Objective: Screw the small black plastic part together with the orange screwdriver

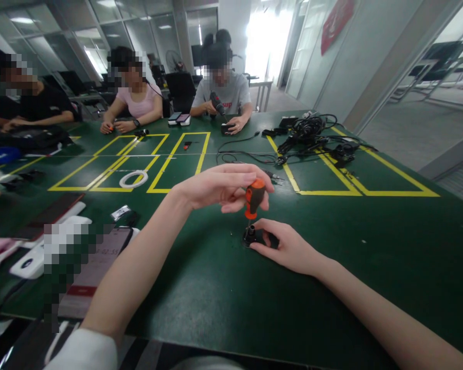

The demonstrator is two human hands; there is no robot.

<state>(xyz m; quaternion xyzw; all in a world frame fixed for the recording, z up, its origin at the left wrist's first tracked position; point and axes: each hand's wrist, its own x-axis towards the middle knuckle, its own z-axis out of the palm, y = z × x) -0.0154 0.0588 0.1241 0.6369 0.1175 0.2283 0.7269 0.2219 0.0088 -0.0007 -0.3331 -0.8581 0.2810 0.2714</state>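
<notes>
The left hand (pixel 221 186) curls its grip around a stubby orange-and-black screwdriver (pixel 255 197); the right hand (pixel 289 246) pinches a small, round black part (pixel 249 237) on the green table (pixel 200 293).

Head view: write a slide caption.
Left hand holds an orange-handled screwdriver; right hand grips a black part on a green table.

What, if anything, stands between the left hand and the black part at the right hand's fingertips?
Only the orange-and-black stubby screwdriver in the left hand, its shaft leading down to the black part. Nothing else visible intervenes; the right hand sits beside the shaft.
</notes>
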